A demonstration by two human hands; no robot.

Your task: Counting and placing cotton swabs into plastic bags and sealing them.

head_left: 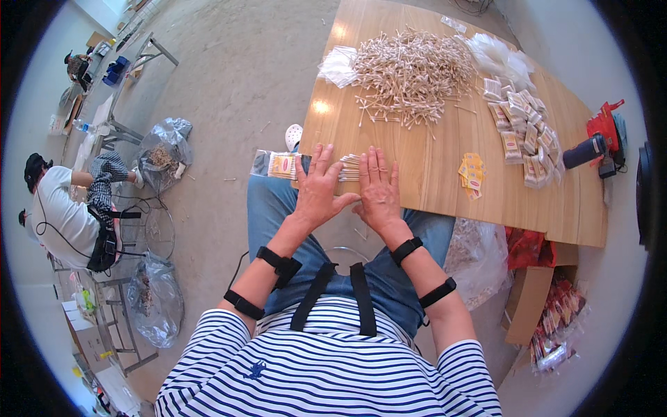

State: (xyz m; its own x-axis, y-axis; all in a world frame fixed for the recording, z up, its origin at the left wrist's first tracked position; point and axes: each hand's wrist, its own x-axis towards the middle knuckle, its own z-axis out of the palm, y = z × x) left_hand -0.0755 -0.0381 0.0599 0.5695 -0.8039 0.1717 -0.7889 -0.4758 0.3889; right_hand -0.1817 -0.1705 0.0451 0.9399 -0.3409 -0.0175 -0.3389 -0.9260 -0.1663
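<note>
My left hand (319, 184) lies palm down at the table's near edge, its fingers stretched out and slightly apart. Beside it, my right hand (378, 187) is also flat, with fingers extended. A row of cotton swabs (349, 168) shows between the two hands, partly covered by their fingers. Just left of my left hand, a clear packet of cotton swabs (282, 165) with a yellow-and-white label reaches past the table edge. Farther back on the wooden table (424, 187) rises a big heap of loose cotton swabs (413, 73).
Yellow label cards (472, 174) lie right of my hands. Filled swab packets (517, 121), clear bags (500, 59) and a dark cylinder (585, 151) line the right side. An open cardboard box (531, 302) stands below. At left, another person (76, 208) sits near plastic sacks (156, 299).
</note>
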